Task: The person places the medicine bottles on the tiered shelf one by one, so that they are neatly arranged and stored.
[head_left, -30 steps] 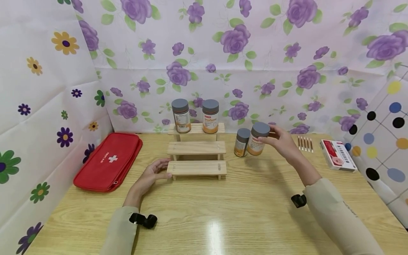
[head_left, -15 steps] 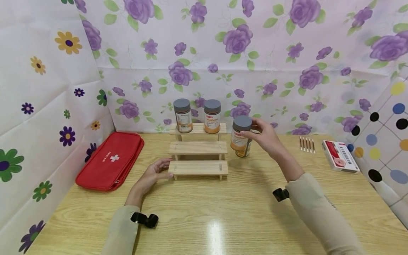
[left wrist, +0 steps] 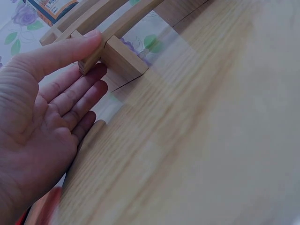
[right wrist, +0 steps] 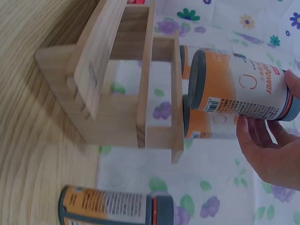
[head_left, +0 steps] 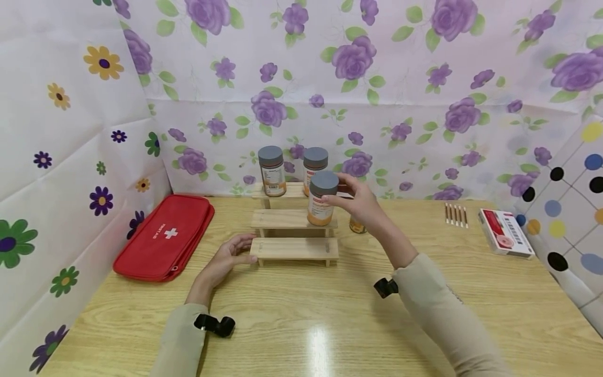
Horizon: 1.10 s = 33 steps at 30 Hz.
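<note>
My right hand (head_left: 361,203) grips a supplement jar (head_left: 320,207) with a grey lid and an orange-and-white label, thumb and fingers near the lid. In the right wrist view, a gap shows between the jar's base and the wooden step rack (right wrist: 145,75). At the rack's left end, my left hand (head_left: 225,263) pinches the lowest step (head_left: 292,248), its thumb on the step's corner in the left wrist view. Two similar jars stand on the top step: a left jar (head_left: 272,175) and a right jar (head_left: 314,157), partly hidden by the held one.
Another jar (right wrist: 108,206) stands on the table right of the rack, mostly behind my right hand in the head view. A red first-aid pouch (head_left: 165,238) lies at left. Several cotton swabs (head_left: 456,214) and a white-and-red box (head_left: 506,233) lie at right.
My right hand has lifted the jar from beside the other table jar and carried it left, over the rack. My left hand keeps its place on the lowest step.
</note>
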{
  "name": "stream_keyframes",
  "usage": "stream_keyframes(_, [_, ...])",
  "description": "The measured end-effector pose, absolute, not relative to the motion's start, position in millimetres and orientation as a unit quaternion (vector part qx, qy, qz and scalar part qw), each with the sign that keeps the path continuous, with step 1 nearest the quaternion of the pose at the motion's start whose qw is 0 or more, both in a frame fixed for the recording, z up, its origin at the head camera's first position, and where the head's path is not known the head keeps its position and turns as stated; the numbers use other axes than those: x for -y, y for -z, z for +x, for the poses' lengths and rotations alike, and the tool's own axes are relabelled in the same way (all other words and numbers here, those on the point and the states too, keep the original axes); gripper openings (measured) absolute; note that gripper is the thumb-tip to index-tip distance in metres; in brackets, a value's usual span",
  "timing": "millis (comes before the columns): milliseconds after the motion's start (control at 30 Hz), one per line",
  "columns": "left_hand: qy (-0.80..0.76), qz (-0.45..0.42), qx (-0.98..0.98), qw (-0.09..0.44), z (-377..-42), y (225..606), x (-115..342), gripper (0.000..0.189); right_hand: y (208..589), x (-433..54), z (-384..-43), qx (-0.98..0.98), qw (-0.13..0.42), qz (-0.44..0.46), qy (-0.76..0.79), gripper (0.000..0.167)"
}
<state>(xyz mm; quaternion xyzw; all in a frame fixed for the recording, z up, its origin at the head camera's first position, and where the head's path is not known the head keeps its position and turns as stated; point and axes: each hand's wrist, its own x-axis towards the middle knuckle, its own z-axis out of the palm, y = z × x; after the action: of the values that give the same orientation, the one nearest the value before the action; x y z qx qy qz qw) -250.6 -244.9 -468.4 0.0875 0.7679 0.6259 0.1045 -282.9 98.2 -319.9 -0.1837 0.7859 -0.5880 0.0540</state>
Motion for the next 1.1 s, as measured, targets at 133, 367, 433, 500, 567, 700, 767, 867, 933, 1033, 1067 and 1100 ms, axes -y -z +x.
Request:
stream_keyframes(133, [-0.625,0.085,-0.769,0.103,-250.9,469.4,244.3,0.068,322.4,-84.4,-282.2,-0.780,0.056,-0.202,0.590,0.059])
stream_keyframes(367, [-0.628,0.087,-0.767,0.101,-252.0,470.5,245.1,0.067,327.4,-59.9,-284.1,-0.775,0.076,-0.206,0.593,0.062])
stream_keyframes(433, [-0.629,0.086,-0.766,0.102,-251.9,470.6,245.1,0.066,328.5,-53.0,-284.7,-0.774,0.078,-0.208,0.593,0.062])
stream_keyframes(500, [-0.629,0.085,-0.766,0.102,-251.6,470.3,244.8,0.067,329.6,-46.3,-285.2,-0.773,0.079,-0.209,0.594,0.062])
stream_keyframes(567, [-0.629,0.084,-0.766,0.103,-251.2,469.6,244.3,0.067,330.7,-39.9,-286.1,-0.772,0.076,-0.209,0.596,0.061])
stream_keyframes(700, [-0.628,0.082,-0.767,0.103,-250.3,467.9,244.7,0.068,332.0,-27.2,-288.8,-0.769,0.068,-0.212,0.599,0.060])
stream_keyframes(767, [-0.626,0.082,-0.769,0.103,-250.2,467.4,245.0,0.067,332.7,-21.1,-290.6,-0.767,0.067,-0.210,0.603,0.060])
stream_keyframes(867, [-0.626,0.080,-0.769,0.103,-250.6,467.1,244.7,0.066,334.2,-13.3,-292.5,-0.766,0.071,-0.199,0.607,0.061])
stream_keyframes(933, [-0.627,0.079,-0.767,0.104,-250.8,467.3,244.4,0.065,335.2,-8.9,-293.2,-0.768,0.073,-0.189,0.607,0.063])
stream_keyframes(1033, [-0.628,0.082,-0.766,0.105,-250.6,467.9,244.3,0.065,337.8,-3.0,-294.9,-0.773,0.069,-0.181,0.605,0.065])
stream_keyframes(1067, [-0.629,0.083,-0.766,0.105,-250.4,468.1,244.6,0.065,338.6,-1.1,-295.4,-0.773,0.067,-0.181,0.604,0.065])
stream_keyframes(1100, [-0.629,0.083,-0.766,0.103,-250.2,468.3,244.8,0.065,339.7,0.7,-296.1,-0.774,0.064,-0.182,0.604,0.065])
